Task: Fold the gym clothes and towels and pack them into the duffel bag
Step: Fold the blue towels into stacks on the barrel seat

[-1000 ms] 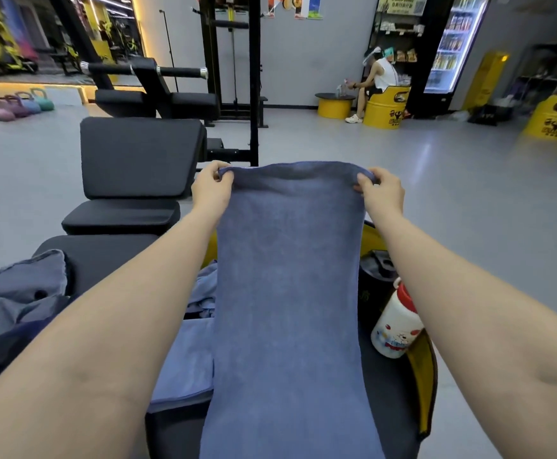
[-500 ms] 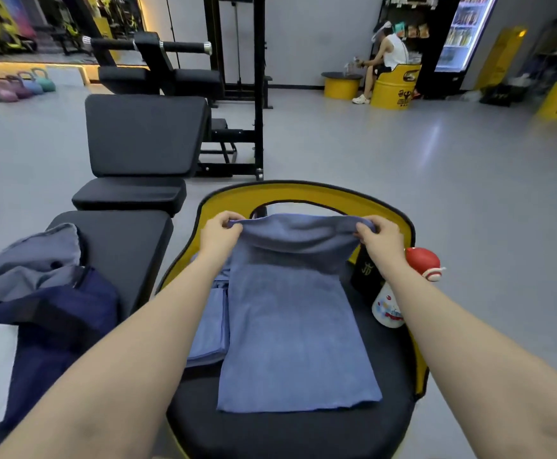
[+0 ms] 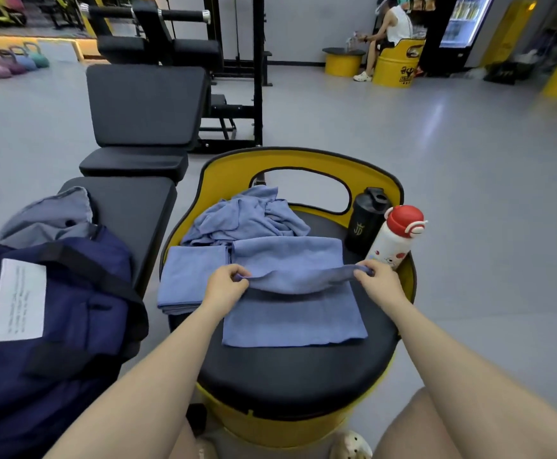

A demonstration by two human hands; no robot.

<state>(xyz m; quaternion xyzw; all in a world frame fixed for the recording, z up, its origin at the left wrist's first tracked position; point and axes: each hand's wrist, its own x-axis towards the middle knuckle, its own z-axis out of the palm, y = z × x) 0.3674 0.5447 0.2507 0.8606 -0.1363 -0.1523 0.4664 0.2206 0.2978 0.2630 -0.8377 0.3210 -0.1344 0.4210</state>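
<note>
A grey floor (image 3: 402, 134) reflects light; black benches (image 3: 144, 104), yellow barrel seats (image 3: 396, 67) and a lit fridge (image 3: 465, 18) stand near a grey wall (image 3: 303, 24).

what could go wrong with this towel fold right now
The right hand works right beside the white bottle at the seat's edge, so a wide pull could tip it off. The towel edge sags between both hands, so the fold may land uneven. The left hand could drag the folded towel.
</note>
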